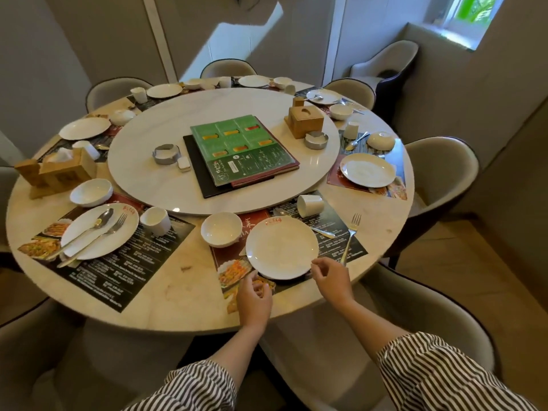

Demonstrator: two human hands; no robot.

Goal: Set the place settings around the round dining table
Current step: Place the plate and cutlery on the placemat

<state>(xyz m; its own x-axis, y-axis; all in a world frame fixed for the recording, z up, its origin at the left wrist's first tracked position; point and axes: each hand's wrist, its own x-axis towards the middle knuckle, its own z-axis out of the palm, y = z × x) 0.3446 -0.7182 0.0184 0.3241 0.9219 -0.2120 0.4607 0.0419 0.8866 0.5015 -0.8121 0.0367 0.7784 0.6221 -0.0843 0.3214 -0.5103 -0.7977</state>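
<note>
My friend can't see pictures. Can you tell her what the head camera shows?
Two hands, the left hand and the right hand, hover at the near edge of a white plate on a round dining table. A bowl, cup and fork sit around it.

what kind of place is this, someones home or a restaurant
Most likely a restaurant's private dining room. A lazy Susan turntable sits on the round table, a stack of menus lies on it, and printed food-photo placemats mark each seat with matching plates and cups.
</note>
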